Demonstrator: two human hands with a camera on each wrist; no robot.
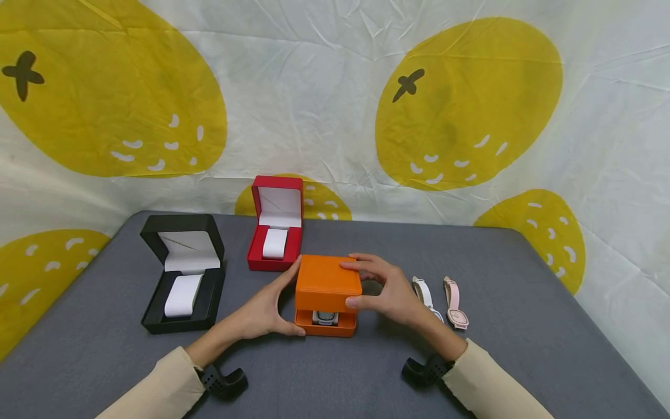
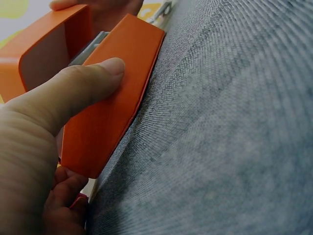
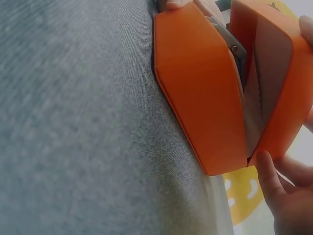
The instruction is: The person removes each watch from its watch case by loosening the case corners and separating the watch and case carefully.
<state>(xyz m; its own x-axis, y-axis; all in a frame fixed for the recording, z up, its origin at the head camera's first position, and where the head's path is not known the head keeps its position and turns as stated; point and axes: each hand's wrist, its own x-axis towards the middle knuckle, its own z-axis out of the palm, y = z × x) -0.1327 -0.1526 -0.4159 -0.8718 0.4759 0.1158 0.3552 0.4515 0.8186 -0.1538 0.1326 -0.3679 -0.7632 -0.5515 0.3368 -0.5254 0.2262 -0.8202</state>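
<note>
An orange watch box (image 1: 325,285) stands on the table with its lid (image 3: 288,88) partly lowered over the base (image 2: 110,107). Through the front gap a watch (image 1: 325,318) shows inside. My left hand (image 1: 253,311) holds the base from the left side, thumb at the front corner and fingers toward the back, as the left wrist view also shows. On the other side, my right hand (image 1: 389,291) grips the lid, thumb at its front right and fingers over the top edge. Most of the watch is hidden by the box.
An open black watch box (image 1: 180,320) with a white cushion stands at left. Behind is an open red watch box (image 1: 274,265), also with a white cushion. Right of the right hand lie a white watch (image 1: 424,293) and a pink watch (image 1: 453,302). A patterned cloth (image 1: 314,105) hangs behind the grey table (image 1: 324,378).
</note>
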